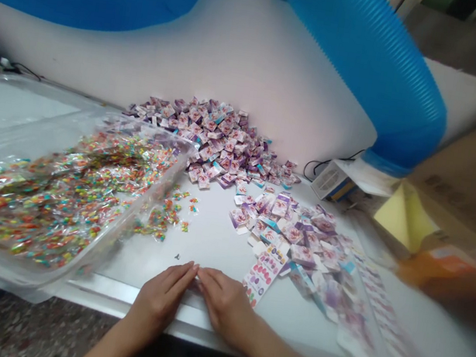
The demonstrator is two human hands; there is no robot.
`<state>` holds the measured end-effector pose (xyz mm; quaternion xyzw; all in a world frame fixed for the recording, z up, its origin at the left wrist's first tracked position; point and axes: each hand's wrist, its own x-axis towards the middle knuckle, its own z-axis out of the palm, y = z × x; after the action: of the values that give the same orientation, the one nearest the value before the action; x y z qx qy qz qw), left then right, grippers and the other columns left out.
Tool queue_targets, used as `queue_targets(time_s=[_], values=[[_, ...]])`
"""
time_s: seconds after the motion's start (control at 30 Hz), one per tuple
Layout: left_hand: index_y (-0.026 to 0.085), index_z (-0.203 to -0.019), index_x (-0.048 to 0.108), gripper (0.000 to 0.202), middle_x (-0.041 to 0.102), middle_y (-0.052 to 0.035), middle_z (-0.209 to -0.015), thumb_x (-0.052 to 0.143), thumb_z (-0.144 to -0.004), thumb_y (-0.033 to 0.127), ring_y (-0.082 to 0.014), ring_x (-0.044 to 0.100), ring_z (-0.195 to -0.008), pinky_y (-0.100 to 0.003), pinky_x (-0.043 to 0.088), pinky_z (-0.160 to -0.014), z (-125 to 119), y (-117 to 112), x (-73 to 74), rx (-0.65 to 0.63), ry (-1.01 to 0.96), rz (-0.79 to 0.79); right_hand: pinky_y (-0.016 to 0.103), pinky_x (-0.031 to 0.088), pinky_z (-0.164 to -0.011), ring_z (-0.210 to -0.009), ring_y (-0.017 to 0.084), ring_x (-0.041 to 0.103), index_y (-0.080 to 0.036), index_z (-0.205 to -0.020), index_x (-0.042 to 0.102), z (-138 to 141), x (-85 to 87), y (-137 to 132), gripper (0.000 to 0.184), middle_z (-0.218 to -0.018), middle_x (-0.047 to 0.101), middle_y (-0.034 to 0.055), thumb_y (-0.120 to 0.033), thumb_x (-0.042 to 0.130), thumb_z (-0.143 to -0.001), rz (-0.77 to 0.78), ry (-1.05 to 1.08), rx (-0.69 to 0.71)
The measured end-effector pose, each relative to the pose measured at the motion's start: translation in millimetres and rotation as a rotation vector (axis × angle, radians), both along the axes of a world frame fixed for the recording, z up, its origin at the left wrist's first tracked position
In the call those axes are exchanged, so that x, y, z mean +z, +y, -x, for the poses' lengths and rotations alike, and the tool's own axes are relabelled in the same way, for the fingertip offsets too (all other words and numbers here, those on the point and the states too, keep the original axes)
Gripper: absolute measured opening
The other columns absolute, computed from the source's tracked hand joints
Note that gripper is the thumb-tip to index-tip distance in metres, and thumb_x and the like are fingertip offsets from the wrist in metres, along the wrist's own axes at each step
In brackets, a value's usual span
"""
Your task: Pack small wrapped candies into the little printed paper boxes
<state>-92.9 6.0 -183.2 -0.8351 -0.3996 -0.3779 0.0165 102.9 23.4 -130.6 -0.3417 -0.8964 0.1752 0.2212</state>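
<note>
My left hand (162, 293) and my right hand (224, 299) meet at the fingertips over the front edge of the white table (209, 222). The fingers of both are bent together, and anything between them is hidden from above. Beside my right hand lies a printed sheet (265, 272) with rows of pink and purple pictures. A tiny dark scrap (177, 257) rests just beyond my left fingertips. Farther off are a few clear packets of colourful candy-like pieces (164, 218), loose on the table. Several small purple-and-white boxes (301, 234) lie spread to the right.
A clear plastic tray (97, 250) full of similar packets stands at left. Small printed boxes (221, 140) are heaped against the wall. Blue ducting (369, 61) hangs above, reaching down at right near a small white device (333, 180). Cardboard (473, 170) stands far right.
</note>
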Motion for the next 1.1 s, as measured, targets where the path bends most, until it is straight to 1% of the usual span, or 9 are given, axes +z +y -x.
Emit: queue_targets(time_s=[0.17, 0.33, 0.43, 0.53, 0.63, 0.7, 0.8, 0.93, 1.1], values=[[0.019, -0.146, 0.021, 0.062, 0.066, -0.0156, -0.114, 0.039, -0.088, 0.007, -0.0233, 0.064, -0.100, -0.036, 0.057, -0.082, -13.4, -4.4, 0.5, 0.126, 0.021, -0.017, 0.030, 0.050, -0.081, -0.093, 0.020, 0.061, -0.012, -0.125, 0.052, 2.8, 6.9, 0.3, 0.036, -0.103, 0.064, 0.0132, -0.014, 0.036, -0.092, 0.056, -0.144, -0.045], [0.016, -0.138, 0.032, 0.048, 0.069, -0.0135, -0.109, 0.042, -0.093, 0.027, -0.0200, 0.069, -0.092, -0.032, 0.058, -0.077, -17.8, -3.7, -1.1, 0.317, -0.213, 0.232, 0.029, 0.049, -0.068, -0.071, 0.019, 0.062, -0.017, -0.093, 0.069, -10.9, 39.8, 36.8, 0.019, -0.078, 0.068, 0.0061, -0.024, 0.055, -0.082, 0.304, -0.204, -0.055], [0.015, -0.124, 0.047, 0.036, 0.070, -0.0123, -0.106, 0.042, -0.093, 0.032, -0.0193, 0.070, -0.089, -0.031, 0.059, -0.077, -14.8, -1.2, -3.9, 0.365, -0.256, 0.298, 0.029, 0.051, -0.067, -0.072, 0.017, 0.064, -0.019, -0.101, 0.068, -43.0, 79.3, 85.0, 0.026, -0.084, 0.070, 0.0050, -0.032, 0.054, -0.084, 0.419, 0.146, -0.150], [0.015, -0.117, 0.053, 0.033, 0.070, -0.0123, -0.105, 0.043, -0.091, 0.033, -0.0207, 0.069, -0.092, -0.032, 0.058, -0.079, -11.7, 0.1, -7.4, 0.308, -0.186, 0.212, 0.032, 0.051, -0.084, -0.105, 0.020, 0.061, -0.025, -0.130, 0.051, -112.6, 102.9, 125.7, 0.047, -0.121, 0.061, 0.0060, -0.043, 0.051, -0.087, 0.227, 0.630, -0.414], [0.015, -0.115, 0.054, 0.031, 0.070, -0.0111, -0.102, 0.044, -0.091, 0.032, -0.0207, 0.069, -0.092, -0.032, 0.058, -0.079, -10.9, 0.9, -8.3, 0.277, -0.130, 0.155, 0.038, 0.044, -0.097, -0.119, 0.024, 0.053, -0.023, -0.140, 0.039, -216.1, 85.6, 132.5, 0.059, -0.138, 0.048, 0.0079, -0.049, 0.047, -0.087, 0.021, 0.458, -0.737], [0.016, -0.113, 0.055, 0.030, 0.070, -0.0102, -0.100, 0.044, -0.091, 0.033, -0.0203, 0.069, -0.089, -0.031, 0.058, -0.077, -11.9, 2.1, -6.9, 0.273, -0.109, 0.137, 0.042, 0.040, -0.102, -0.119, 0.029, 0.053, -0.021, -0.128, 0.055, -288.7, 58.0, 114.3, 0.053, -0.129, 0.058, 0.0098, -0.051, 0.044, -0.086, 0.094, -0.055, -0.897], [0.018, -0.110, 0.056, 0.029, 0.070, -0.0089, -0.096, 0.043, -0.091, 0.036, -0.0208, 0.069, -0.086, -0.032, 0.058, -0.075, -14.6, 5.5, -4.3, 0.273, -0.076, 0.123, 0.048, 0.037, -0.103, -0.119, 0.036, 0.051, -0.011, -0.120, 0.063, -373.3, 18.7, 68.1, 0.057, -0.126, 0.058, 0.0181, -0.049, 0.052, -0.079, 0.208, -0.232, -0.989], [0.020, -0.106, 0.057, 0.029, 0.070, -0.0077, -0.096, 0.043, -0.090, 0.040, -0.0217, 0.069, -0.085, -0.035, 0.057, -0.075, -16.4, 10.8, -2.5, 0.258, -0.020, 0.113, 0.041, 0.033, -0.107, -0.128, 0.032, 0.043, -0.014, -0.129, 0.056, -422.3, -11.7, 27.5, 0.064, -0.143, 0.040, 0.0138, -0.048, 0.056, -0.075, 0.283, -0.289, -1.026], [0.021, -0.106, 0.057, 0.029, 0.070, -0.0077, -0.096, 0.042, -0.089, 0.040, -0.0208, 0.069, -0.084, -0.034, 0.057, -0.075, -14.4, 10.7, -1.6, 0.252, 0.022, 0.121, 0.039, 0.029, -0.109, -0.130, 0.030, 0.040, -0.015, -0.126, 0.059, -431.0, -32.9, 30.7, 0.061, -0.143, 0.039, 0.0125, -0.048, 0.056, -0.076, 0.286, -0.276, -0.997]])
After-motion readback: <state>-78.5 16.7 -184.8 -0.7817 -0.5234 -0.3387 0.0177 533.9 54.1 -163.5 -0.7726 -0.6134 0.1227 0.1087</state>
